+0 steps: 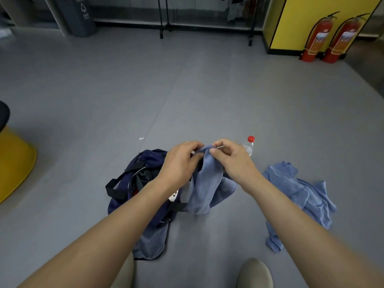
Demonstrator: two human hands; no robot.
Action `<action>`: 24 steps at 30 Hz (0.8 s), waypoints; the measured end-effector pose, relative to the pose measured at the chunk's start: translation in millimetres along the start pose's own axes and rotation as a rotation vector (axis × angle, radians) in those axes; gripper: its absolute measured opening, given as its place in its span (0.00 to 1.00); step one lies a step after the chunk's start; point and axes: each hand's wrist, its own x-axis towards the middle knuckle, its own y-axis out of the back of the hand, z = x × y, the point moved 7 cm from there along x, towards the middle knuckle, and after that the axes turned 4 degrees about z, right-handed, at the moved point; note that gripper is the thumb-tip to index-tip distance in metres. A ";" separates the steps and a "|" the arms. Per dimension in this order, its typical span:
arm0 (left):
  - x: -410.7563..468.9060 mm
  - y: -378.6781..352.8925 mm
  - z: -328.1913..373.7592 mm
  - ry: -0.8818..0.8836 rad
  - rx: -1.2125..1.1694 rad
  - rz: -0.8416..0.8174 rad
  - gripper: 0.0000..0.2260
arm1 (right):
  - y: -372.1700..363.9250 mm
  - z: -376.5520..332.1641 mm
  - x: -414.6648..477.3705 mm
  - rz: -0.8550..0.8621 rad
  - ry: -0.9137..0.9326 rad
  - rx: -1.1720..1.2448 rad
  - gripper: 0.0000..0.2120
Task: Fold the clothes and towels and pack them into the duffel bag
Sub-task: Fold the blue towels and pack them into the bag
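Note:
A small blue towel [204,183] hangs in the air in front of me, bunched at its top edge. My left hand [179,163] and my right hand [230,161] both pinch that top edge, close together. Below them on the grey floor lies a navy duffel bag [133,181], open, with dark clothing and a blue-grey cloth [152,240] inside its near end. A second crumpled blue towel [299,198] lies on the floor to the right of the bag.
A clear plastic bottle with a red cap [249,145] stands just behind my right hand. A yellow stool [14,163] is at the left edge. Two red fire extinguishers [330,36] and a clothes rack [205,17] stand by the far wall. My shoe [255,273] shows below.

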 end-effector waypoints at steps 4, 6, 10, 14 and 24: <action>4.0 2.7 -7.1 0.040 -0.009 0.023 0.07 | -1.7 1.4 2.2 -0.038 0.018 -0.024 0.03; 5.3 4.8 -9.9 0.073 -0.016 0.047 0.07 | -4.5 6.7 2.0 -0.108 -0.010 -0.049 0.05; 5.3 12.6 -19.4 0.178 -0.074 0.126 0.06 | -16.3 18.9 -2.8 -0.263 -0.020 -0.326 0.11; -1.4 21.8 -1.8 -0.037 0.109 0.198 0.04 | -9.8 11.4 -0.6 -0.110 -0.031 -0.233 0.14; -29.2 -19.0 21.1 -0.266 0.251 -0.164 0.48 | 10.2 16.9 3.6 0.056 -0.338 0.417 0.11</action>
